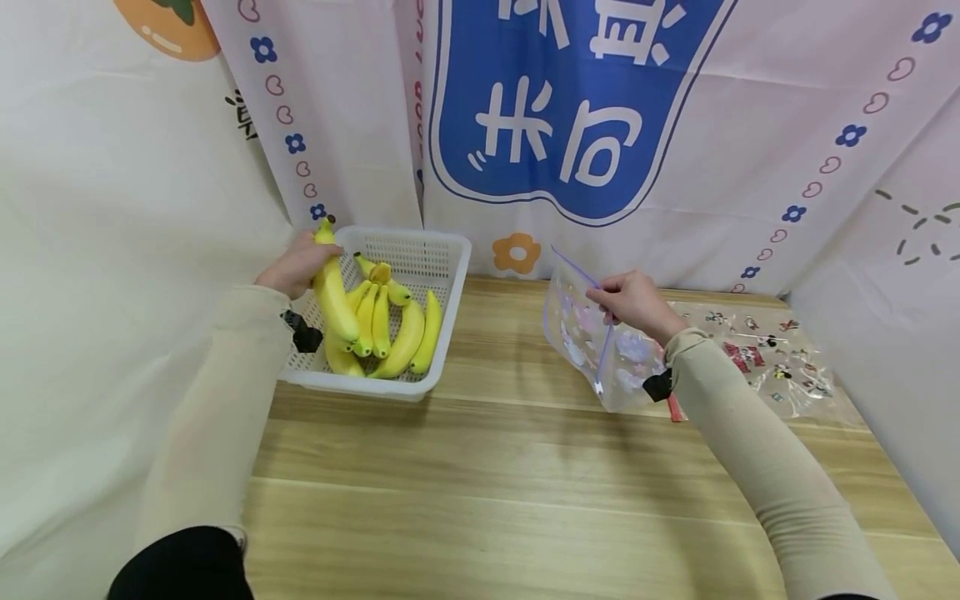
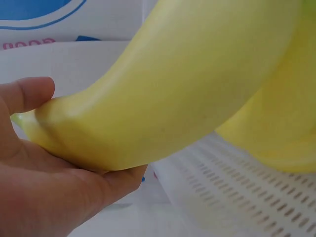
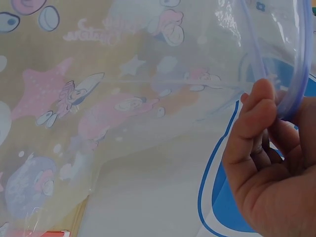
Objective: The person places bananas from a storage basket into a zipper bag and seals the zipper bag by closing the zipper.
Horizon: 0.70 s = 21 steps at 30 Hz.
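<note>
My left hand [image 1: 300, 262] grips a yellow banana [image 1: 335, 300] near its upper end, above the left side of a white perforated basket [image 1: 442, 329]. In the left wrist view the thumb and fingers wrap round the tip of that banana [image 2: 163, 89]. Inside the basket lie a small bunch of bananas [image 1: 375, 317] and several single ones. On the right, my right hand [image 1: 637, 302] pinches the purple-edged mouth of a clear zip bag [image 1: 577, 329], holding it up over the table. Pink and purple sea-themed prints cover the bag [image 3: 113, 113] in the right wrist view.
Another clear printed bag [image 1: 780, 358] lies flat at the right, partly behind my right forearm. The wooden table [image 1: 480, 500] ends at a printed cloth backdrop [image 1: 712, 167]. White cloth [image 1: 112, 292] hangs close by on the left.
</note>
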Each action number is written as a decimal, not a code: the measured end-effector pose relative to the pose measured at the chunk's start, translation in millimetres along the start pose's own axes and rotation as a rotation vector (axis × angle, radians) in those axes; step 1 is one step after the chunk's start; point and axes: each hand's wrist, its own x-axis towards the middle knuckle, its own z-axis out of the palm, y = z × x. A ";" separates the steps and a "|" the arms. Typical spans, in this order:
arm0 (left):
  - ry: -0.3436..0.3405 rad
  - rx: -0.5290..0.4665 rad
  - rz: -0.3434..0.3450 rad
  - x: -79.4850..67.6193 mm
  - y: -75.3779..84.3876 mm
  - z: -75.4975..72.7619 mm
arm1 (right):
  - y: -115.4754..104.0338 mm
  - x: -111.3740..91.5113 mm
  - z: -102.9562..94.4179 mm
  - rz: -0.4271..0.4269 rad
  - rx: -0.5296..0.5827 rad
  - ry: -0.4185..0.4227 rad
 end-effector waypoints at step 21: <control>0.010 -0.340 0.064 -7.7 21.5 75.5 | -1.3 1.2 5.1 -0.021 0.048 0.007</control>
